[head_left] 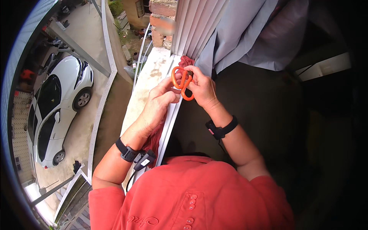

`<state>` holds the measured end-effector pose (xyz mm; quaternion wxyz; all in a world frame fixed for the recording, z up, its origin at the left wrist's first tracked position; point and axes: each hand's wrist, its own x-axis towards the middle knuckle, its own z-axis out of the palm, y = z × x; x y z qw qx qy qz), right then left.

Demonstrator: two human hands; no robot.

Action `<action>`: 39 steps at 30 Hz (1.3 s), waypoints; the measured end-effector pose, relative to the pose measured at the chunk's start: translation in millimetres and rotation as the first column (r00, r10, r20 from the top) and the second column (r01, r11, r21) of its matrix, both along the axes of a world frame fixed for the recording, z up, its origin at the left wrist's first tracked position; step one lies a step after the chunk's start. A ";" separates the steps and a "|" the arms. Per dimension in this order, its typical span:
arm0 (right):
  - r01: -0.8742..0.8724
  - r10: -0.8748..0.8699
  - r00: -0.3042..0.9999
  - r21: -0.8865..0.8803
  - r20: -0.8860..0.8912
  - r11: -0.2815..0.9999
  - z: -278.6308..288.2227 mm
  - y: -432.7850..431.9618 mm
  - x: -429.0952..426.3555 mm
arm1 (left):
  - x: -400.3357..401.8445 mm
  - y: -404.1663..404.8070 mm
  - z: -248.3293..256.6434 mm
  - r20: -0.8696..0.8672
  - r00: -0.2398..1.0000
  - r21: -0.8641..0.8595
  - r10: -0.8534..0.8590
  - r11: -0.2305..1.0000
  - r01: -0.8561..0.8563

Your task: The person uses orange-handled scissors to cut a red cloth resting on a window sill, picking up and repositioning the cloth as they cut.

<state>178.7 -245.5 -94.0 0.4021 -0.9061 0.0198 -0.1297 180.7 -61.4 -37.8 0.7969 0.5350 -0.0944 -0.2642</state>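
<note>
A pair of scissors (pixel 184 83) with orange loop handles is up over the white metal window frame (pixel 169 123). My right hand (pixel 202 86) pinches it near the pivot between thumb and fingers; the blades are hidden. Close on the other side, my left hand (pixel 161 99) has its fingertips at the larger loop and its thumb apart; whether it grips the loop, I cannot tell. Just beyond the scissors, a crumpled red cloth (pixel 186 61) is bunched at the frame. More red cloth (pixel 156 135) lies along the frame under my left forearm.
A pale ledge (pixel 146 83) runs outside the frame, beside a brick pillar (pixel 162 17). Grey sheeting (pixel 244 34) hangs at upper right. Far below stands a white car (pixel 63 77) in a yard. Black straps with devices (pixel 220 129) sit on both wrists, trailing cables.
</note>
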 end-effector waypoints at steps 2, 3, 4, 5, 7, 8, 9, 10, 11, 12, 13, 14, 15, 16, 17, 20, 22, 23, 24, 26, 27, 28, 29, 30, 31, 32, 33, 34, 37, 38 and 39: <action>0.000 0.000 1.000 0.021 -0.004 1.000 -6.4 0.5 -0.1 | 0.1 -9.8 -1.1 -0.003 0.999 0.125 0.034 0.992 -0.034; -0.009 0.009 1.000 0.029 -0.005 1.000 -7.6 2.1 0.4 | 0.0 -13.9 -6.5 -0.010 0.997 0.242 0.073 0.968 -0.068; -0.026 0.026 0.999 0.012 -0.047 1.000 -6.0 3.7 2.5 | 1.1 -18.4 -16.0 0.051 0.988 0.226 0.147 0.962 -0.155; -0.041 0.042 0.998 0.013 -0.037 0.999 -8.1 5.0 0.1 | -3.4 -16.6 -23.0 0.061 0.985 0.226 0.162 0.959 -0.172; -0.102 0.103 0.995 0.101 -0.004 0.990 -13.2 5.2 -9.1 | -15.0 -16.1 -25.9 0.085 0.991 0.337 0.103 0.933 -0.126; -0.107 0.123 0.988 0.166 -0.093 0.980 -13.8 1.2 -11.3 | -18.9 -17.1 -29.2 0.100 0.989 0.382 0.107 0.914 -0.138; -0.115 0.130 0.988 0.164 -0.086 0.980 -11.4 -1.2 -13.8 | -23.8 -17.9 -25.5 0.107 0.988 0.380 0.114 0.913 -0.147; -0.147 0.164 0.980 0.152 -0.108 0.977 -9.0 -3.7 -16.1 | -28.6 -18.8 -20.0 0.100 0.989 0.408 0.105 0.903 -0.137; -0.177 0.195 0.972 0.139 -0.131 0.974 -6.6 -7.3 -16.9 | -33.3 -19.9 -14.6 0.093 0.991 0.435 0.094 0.892 -0.125; -0.268 0.316 0.936 0.267 -0.154 0.926 -0.3 -4.7 -17.4 | -40.4 -16.8 -11.7 0.093 0.991 0.424 0.096 0.897 -0.127; -0.275 0.322 0.935 0.266 -0.151 0.924 6.8 -4.9 -22.2 | -47.2 -14.6 -9.3 0.096 0.990 0.424 0.103 0.896 -0.134; -0.258 0.263 0.962 0.065 -0.071 0.964 14.9 -6.2 -31.6 | -53.0 -12.9 -7.0 0.127 0.984 0.412 0.124 0.896 -0.166; -0.222 0.225 0.974 -0.133 0.011 0.966 26.6 -1.7 -42.6 | -58.0 -9.2 -8.3 0.148 0.977 0.400 0.153 0.894 -0.201; -0.138 0.162 0.980 -0.188 0.116 0.972 34.9 -1.3 -52.6 | -60.0 -8.1 -7.8 0.129 0.981 0.429 0.145 0.884 -0.187; -0.119 0.133 0.980 -0.099 0.150 0.988 39.3 -4.4 -58.1 | -62.7 -10.4 -7.8 0.120 0.981 0.428 0.153 0.883 -0.191; -0.061 0.279 0.888 0.505 -0.367 0.861 53.6 -13.3 -67.7 | -72.9 -22.3 -6.3 0.188 0.976 0.387 0.107 0.906 -0.173; 0.083 0.432 0.794 0.780 -0.428 0.620 59.2 -16.3 -68.0 | -81.7 -33.0 -9.2 0.321 0.942 0.378 0.099 0.899 -0.223; 0.083 0.437 0.788 0.778 -0.433 0.622 58.6 -19.4 -69.0 | -83.8 -37.2 -16.9 0.434 0.895 0.359 0.105 0.890 -0.279; 0.124 0.426 0.808 0.824 -0.407 0.553 55.7 -26.1 -72.3 | -84.7 -41.1 -2.7 0.436 0.896 0.370 0.079 0.893 -0.258; 0.202 0.423 0.820 0.888 -0.384 0.414 57.4 -28.1 -76.3 | -84.8 -43.2 8.7 0.414 0.910 0.409 0.024 0.888 -0.210; 0.208 0.425 0.818 0.888 -0.387 0.409 53.6 -30.9 -76.9 | -84.1 -44.4 11.0 0.408 0.912 0.437 -0.033 0.885 -0.163; 0.239 0.412 0.820 0.891 -0.398 0.385 46.4 -35.4 -77.8 | -84.9 -45.5 9.5 0.383 0.916 0.458 -0.123 0.886 -0.073; 0.269 0.397 0.822 0.893 -0.408 0.360 38.9 -40.2 -79.5 | -88.3 -48.1 7.3 0.448 0.874 0.475 -0.188 0.878 -0.055; 0.250 0.381 0.837 0.894 -0.392 0.370 35.5 -42.1 -79.3 | -87.9 -48.5 6.1 0.461 0.852 0.504 -0.247 0.864 -0.022; 0.252 0.384 0.837 0.896 -0.391 0.365 35.0 -45.1 -80.5 | -86.9 -48.8 6.1 0.471 0.827 0.532 -0.306 0.847 0.010; 0.252 0.313 0.866 0.880 -0.391 0.404 37.1 -48.3 -82.8 | -83.8 -48.1 8.4 0.417 0.859 0.500 -0.296 0.864 0.055; 0.252 0.247 0.889 0.862 -0.386 0.440 41.9 -49.9 -84.3 | -78.5 -44.1 7.8 0.403 0.887 0.441 -0.227 0.897 0.029; 0.183 0.307 0.872 0.835 -0.381 0.518 49.8 -57.9 -90.5 | -70.2 -36.4 10.9 0.375 0.909 0.534 -0.182 0.844 -0.051; 0.071 0.372 0.857 0.797 -0.356 0.599 62.7 -84.5 -113.3 | -39.4 10.4 -3.4 0.368 0.930 0.686 0.009 0.672 -0.278; 0.061 0.382 0.840 0.767 -0.385 0.638 64.9 -93.3 -125.9 | -29.7 32.2 -14.5 0.393 0.919 0.735 0.010 0.598 -0.321; 0.041 0.398 0.821 0.738 -0.410 0.674 68.7 -100.6 -138.4 | -23.7 56.4 -23.7 0.421 0.907 0.776 0.012 0.513 -0.367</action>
